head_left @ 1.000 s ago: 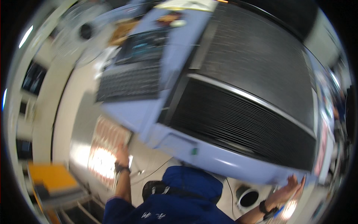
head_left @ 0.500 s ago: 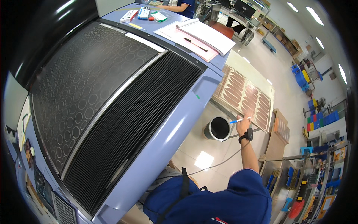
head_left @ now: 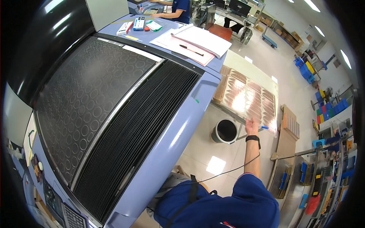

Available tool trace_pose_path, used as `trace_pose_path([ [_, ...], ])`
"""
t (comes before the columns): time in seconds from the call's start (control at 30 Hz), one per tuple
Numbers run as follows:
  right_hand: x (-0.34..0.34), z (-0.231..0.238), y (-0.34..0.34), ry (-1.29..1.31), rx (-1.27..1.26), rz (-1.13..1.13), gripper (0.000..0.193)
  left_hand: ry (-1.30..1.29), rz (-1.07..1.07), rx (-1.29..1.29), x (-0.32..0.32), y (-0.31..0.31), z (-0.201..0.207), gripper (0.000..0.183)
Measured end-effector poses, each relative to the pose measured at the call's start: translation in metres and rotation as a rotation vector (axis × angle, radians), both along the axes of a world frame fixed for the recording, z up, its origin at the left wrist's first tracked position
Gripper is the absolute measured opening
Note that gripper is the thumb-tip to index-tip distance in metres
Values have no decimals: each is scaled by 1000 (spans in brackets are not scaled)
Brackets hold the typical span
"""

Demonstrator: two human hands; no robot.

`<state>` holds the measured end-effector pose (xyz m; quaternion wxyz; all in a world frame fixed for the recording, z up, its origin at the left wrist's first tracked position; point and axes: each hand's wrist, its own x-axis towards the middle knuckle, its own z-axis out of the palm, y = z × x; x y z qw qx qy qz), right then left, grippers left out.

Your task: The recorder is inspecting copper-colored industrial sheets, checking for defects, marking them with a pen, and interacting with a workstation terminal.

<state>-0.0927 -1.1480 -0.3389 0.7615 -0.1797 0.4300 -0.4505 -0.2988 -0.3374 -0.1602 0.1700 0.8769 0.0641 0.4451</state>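
My right hand (head_left: 251,126), its wrist in a black band (head_left: 253,138), reaches to the near edge of a glossy sheet (head_left: 234,93) printed with rows of brown elongated oval shapes. The fingers are closed, and the blue end of a pen (head_left: 265,128) sticks out to their right. At the sheet's edge the fingertips touch it; whether they pinch it I cannot tell. The sheet lies on a pale board (head_left: 245,64) beside the big lilac machine (head_left: 167,140). My left hand is out of view.
Below the board stands a round bin with a black inside (head_left: 227,131). On the machine lie papers (head_left: 201,40) with a black pen (head_left: 191,49) and small boxes (head_left: 139,24). A cable (head_left: 228,174) runs to my wrist. Another person's arm (head_left: 167,15) works at the back.
My right hand has turned, so the pen that pointed left now shows its blue end at the right. Glare on the sheet has shifted. The whole view has swung slightly.
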Motion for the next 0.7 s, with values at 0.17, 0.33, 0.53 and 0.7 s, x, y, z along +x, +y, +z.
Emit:
trace_pose_path([
  [0.17, -28, 129, 71, -93, -491, 88, 14, -107, 42, 67, 5, -1, -9, 62],
  [0.33, -41, 232, 161, -296, -689, 191, 10, -95, 215, 48, 10, -26, 13, 65],
  [0.53, 8, 299, 238, -622, -794, 493, 16, -43, 86, 140, -15, 42, -45, 50],
  [0.7, 94, 353, 306, -677, -791, 456, 12, 0, 277, -260, -37, 40, -8, 40],
])
